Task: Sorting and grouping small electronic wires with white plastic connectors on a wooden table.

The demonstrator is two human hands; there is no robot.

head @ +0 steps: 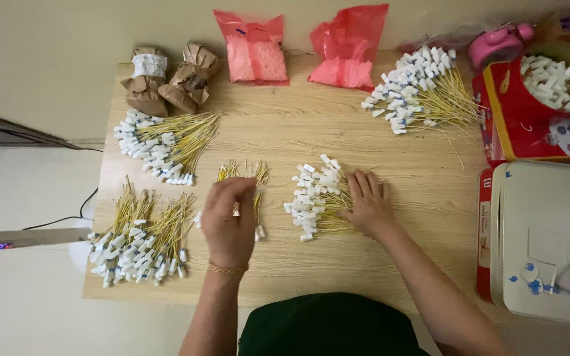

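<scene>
Yellow wires (242, 181) in left hand (227, 221); right hand (366, 201) on pile (315, 198).

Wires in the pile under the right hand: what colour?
Yellow wires, white connector ends; head view.

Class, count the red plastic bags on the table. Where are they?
2: one red bag at the table's far edge, centre-left; another red bag just right of it.

Bright, even indoor light — soft shadows, slight blur, edges gently bowed.
</scene>
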